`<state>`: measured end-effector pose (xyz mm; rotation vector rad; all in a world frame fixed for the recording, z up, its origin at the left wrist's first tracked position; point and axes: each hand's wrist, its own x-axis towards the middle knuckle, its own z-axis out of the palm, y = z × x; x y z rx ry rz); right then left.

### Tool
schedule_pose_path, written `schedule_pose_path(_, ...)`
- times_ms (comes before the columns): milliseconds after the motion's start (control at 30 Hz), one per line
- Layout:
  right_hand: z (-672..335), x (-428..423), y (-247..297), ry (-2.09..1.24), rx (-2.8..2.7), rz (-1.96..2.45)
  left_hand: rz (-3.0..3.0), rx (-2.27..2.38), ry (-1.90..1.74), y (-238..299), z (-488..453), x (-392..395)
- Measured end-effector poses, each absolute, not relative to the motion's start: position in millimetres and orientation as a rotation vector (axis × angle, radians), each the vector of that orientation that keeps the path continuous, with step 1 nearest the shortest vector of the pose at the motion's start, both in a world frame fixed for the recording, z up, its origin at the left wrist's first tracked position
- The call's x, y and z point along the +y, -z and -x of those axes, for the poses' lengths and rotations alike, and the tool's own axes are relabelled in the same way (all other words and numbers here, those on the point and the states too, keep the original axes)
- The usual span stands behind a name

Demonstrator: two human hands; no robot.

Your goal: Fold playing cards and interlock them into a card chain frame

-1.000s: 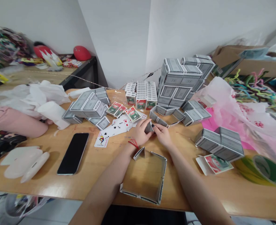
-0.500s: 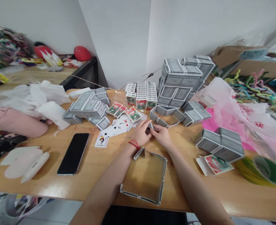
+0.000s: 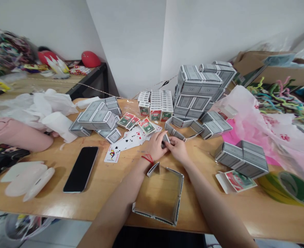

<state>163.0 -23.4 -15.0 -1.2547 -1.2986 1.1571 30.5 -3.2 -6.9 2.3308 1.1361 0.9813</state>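
Between my fingers is a small grey-patterned playing card (image 3: pixel 165 139), partly hidden by the hands. My left hand (image 3: pixel 155 146), with a red string at its wrist, is closed on its left side. My right hand (image 3: pixel 177 148) pinches it from the right. Nearer me, below both hands, an open frame of folded cards (image 3: pixel 179 196) stands on the table, with a gap at its far left. Just beyond the hands stands another card frame (image 3: pixel 184 122). Loose face-up playing cards (image 3: pixel 128 141) lie spread left of my left hand, under a red-and-green card box (image 3: pixel 146 126).
Card-block stacks stand at back right (image 3: pixel 198 89) and left (image 3: pixel 97 115). Several card boxes (image 3: pixel 155 105) stand between them. A phone (image 3: pixel 81 169) and white case (image 3: pixel 38 182) lie left; a card block (image 3: pixel 242 158) and green-yellow tape roll (image 3: pixel 288 187) sit right.
The card between my fingers has tilted, so more of its grey patterned back shows. My hands have barely shifted; everything else stays in place.
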Motion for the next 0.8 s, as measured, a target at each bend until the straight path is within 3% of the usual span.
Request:
schedule_pose_path(300,-163.6,-20.8,8.9,-1.238,-1.028,1.200,-1.974,1.081,-1.058,3.9,-25.9,1.3)
schedule_pose_path(800,-158.3,-24.7,13.9,-1.186,-1.208,1.226,-1.854,1.214,-1.029,5.6,-24.1,4.4)
